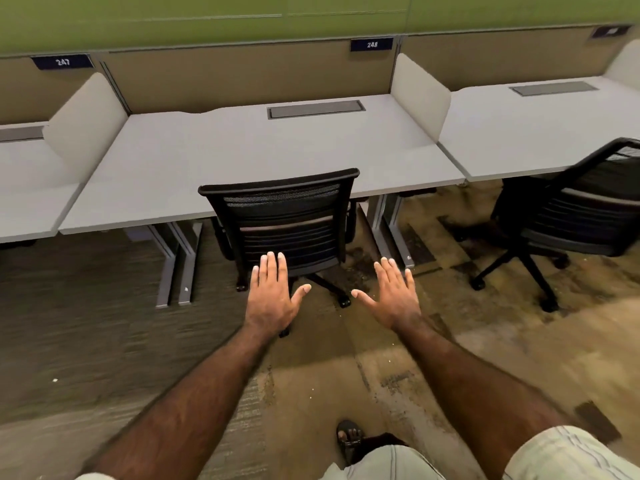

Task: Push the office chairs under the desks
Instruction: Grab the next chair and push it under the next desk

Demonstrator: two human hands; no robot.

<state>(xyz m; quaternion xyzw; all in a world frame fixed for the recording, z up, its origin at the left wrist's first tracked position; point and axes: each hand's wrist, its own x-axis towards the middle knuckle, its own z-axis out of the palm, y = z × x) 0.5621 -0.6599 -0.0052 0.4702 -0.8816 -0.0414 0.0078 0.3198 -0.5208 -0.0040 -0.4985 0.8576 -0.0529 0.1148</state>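
Reaching forward with both bare hands spread flat, palms down, toward a black mesh-backed office chair (282,216) at the middle grey counter (166,161).

The left hand (273,299) is fully open with its fingers together and thumb out, its fingertips lying over the lower back of the chair in this view; whether they touch it cannot be told. The right hand (393,299) is just as open, holds nothing, and hovers over the carpeted floor (86,341) beside the chair's wheeled base. The chair's backrest stands against the counter's near edge, its seat tucked beneath. A second black mesh office chair (571,216) stands turned at an angle, out from the near edge of the right-hand counter (519,133). A blue plate numbered 248 (372,45) sits on the tan partition behind.
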